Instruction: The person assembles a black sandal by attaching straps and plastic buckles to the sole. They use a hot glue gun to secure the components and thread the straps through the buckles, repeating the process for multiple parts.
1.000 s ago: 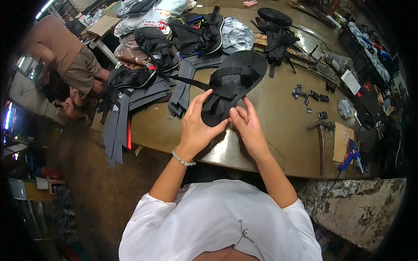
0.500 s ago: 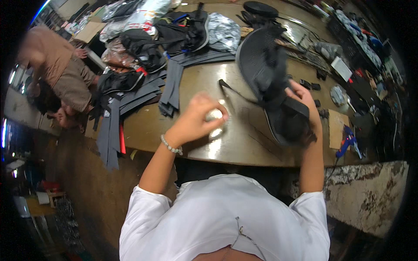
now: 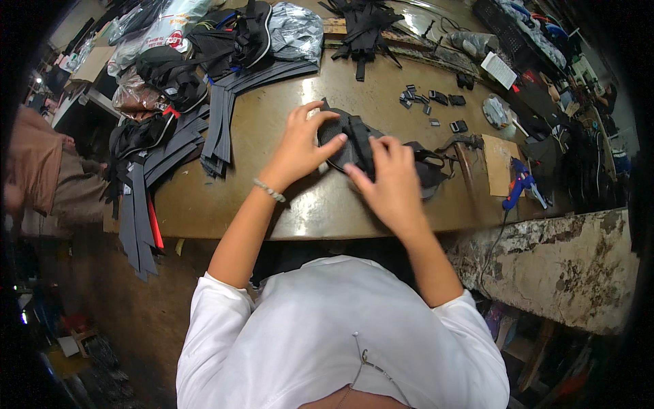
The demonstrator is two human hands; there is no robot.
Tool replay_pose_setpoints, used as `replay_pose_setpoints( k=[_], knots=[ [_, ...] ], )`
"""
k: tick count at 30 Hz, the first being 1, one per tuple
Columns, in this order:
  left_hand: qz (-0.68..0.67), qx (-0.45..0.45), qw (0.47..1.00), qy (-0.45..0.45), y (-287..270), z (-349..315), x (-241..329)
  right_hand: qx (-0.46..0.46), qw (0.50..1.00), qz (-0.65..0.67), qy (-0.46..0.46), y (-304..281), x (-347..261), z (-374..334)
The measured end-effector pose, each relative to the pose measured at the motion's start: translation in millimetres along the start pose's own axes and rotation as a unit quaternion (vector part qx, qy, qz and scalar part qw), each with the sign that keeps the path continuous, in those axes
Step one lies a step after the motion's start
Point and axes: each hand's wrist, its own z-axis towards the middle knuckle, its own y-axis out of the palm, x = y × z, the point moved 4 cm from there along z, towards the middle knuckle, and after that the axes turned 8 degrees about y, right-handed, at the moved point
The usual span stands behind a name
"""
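Note:
A black mesh-covered pad with straps (image 3: 357, 140), seemingly part of a bag, lies on the table in front of me. My left hand (image 3: 304, 138) grips its left end, thumb and forefinger apart on the mesh. My right hand (image 3: 394, 178) is closed on the middle of the pad, fingertips at a dark strap that crosses it. Loose straps and the pad's right end stick out beyond my right hand. What lies under both palms is hidden.
Small black buckles (image 3: 439, 98) are scattered to the right, near a blue glue gun (image 3: 521, 184) and a cardboard piece (image 3: 497, 160). Black straps (image 3: 364, 34) are heaped at the back. Grey fabric strips (image 3: 219, 129) and black bags (image 3: 170, 78) cover the left side. A person (image 3: 41, 163) is at far left.
The black pad has come down from my raised right hand onto the table. My left hand has moved forward onto its left end, and my right hand has shifted left. The view has turned too.

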Motion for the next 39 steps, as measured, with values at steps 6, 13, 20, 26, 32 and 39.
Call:
replay_pose_setpoints(
  k=[6,13,20,26,32,39],
  knots=[
    [-0.114,-0.04,0.986,-0.119,3,-7,18,-0.099,0.912,0.394,0.064,19,57,16],
    [-0.02,0.014,0.994,-0.107,-39,-13,44,-0.215,0.928,0.3,0.043,-38,6,30],
    [-0.101,0.004,0.994,0.028,-54,49,-21,-0.209,0.843,0.492,0.06,-104,-4,39],
    [-0.209,0.112,0.941,-0.243,-90,-16,-26,-0.252,0.882,0.373,0.138,-50,63,55],
    [-0.184,-0.113,0.934,-0.285,-51,-70,46,-0.287,0.903,0.308,-0.089,68,57,95],
    [0.011,-0.055,0.973,-0.223,-15,-51,65,-0.171,0.957,0.198,-0.122,97,45,92]
  ],
)
